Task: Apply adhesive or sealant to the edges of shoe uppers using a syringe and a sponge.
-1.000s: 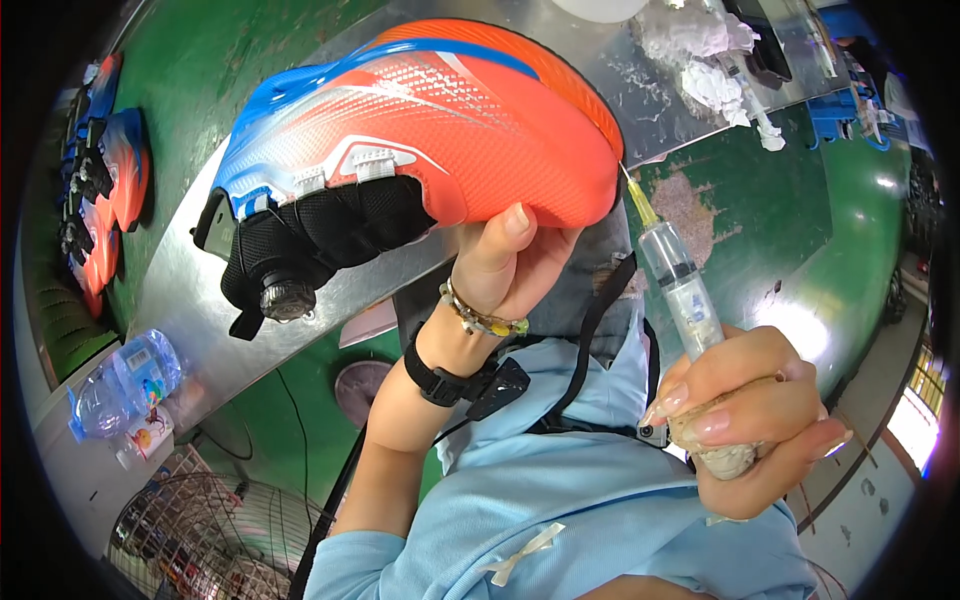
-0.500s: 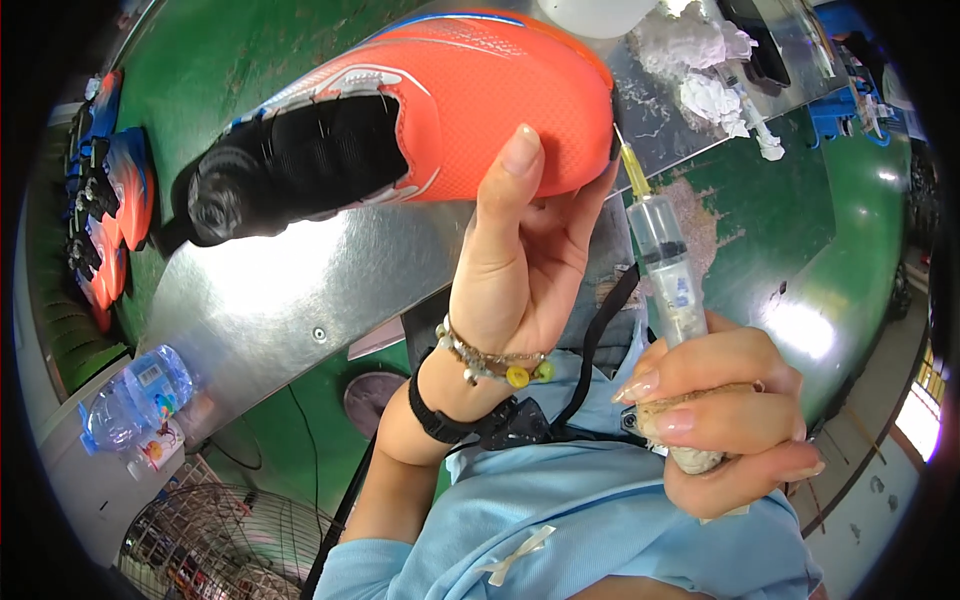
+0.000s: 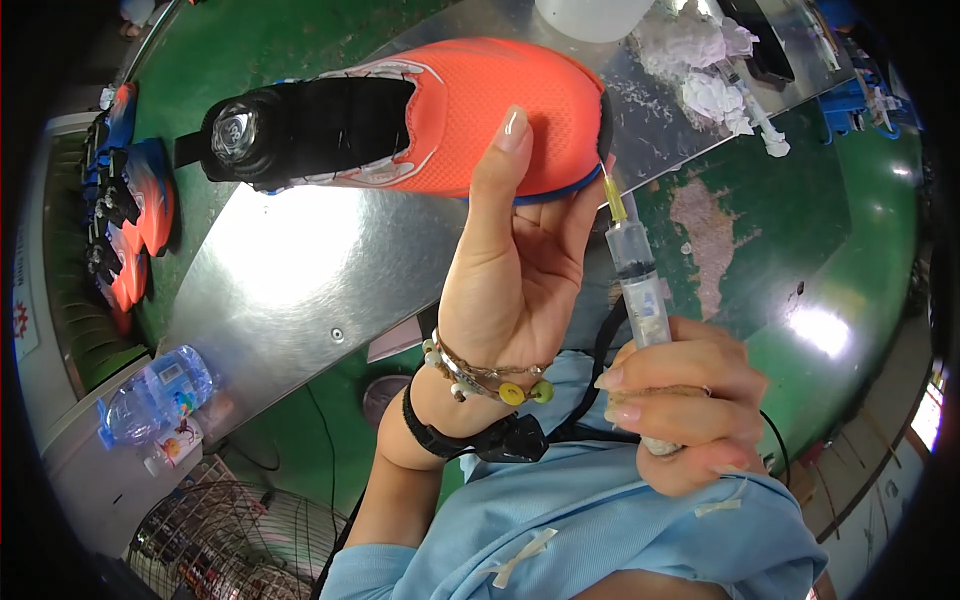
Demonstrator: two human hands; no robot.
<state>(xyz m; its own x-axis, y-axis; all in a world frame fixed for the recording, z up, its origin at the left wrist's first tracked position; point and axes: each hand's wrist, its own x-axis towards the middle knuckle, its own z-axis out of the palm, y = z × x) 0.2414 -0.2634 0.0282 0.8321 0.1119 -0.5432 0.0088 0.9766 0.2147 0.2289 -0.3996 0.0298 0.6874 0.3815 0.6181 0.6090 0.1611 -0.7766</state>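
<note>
An orange sports shoe point(image 3: 470, 130) with a black knit collar and blue sole edge is held up in my left hand point(image 3: 500, 260). The thumb presses on its upper, while the other fingers pass underneath, partly hidden. A round dial sits at the collar's end of the shoe. In my right hand point(image 3: 690, 400) is a clear syringe point(image 3: 635, 275) with a yellow needle hub, my fingers wrapped round its lower part. The needle tip points up at the toe's sole edge, close to it; whether it touches I cannot tell.
Beneath the shoe is a metal tabletop point(image 3: 270, 310). Crumpled white tissue point(image 3: 712, 100), another syringe point(image 3: 765, 125) and a black phone point(image 3: 760, 45) lie at the back right. More orange and blue shoes point(image 3: 140, 200) stand at left, above a plastic bottle point(image 3: 165, 395) and a wire fan guard point(image 3: 230, 530).
The shoe has turned so that its dial end is higher and the blue sole edge shows under the toe. My right hand and the syringe have shifted slightly left, needle nearer the sole edge.
</note>
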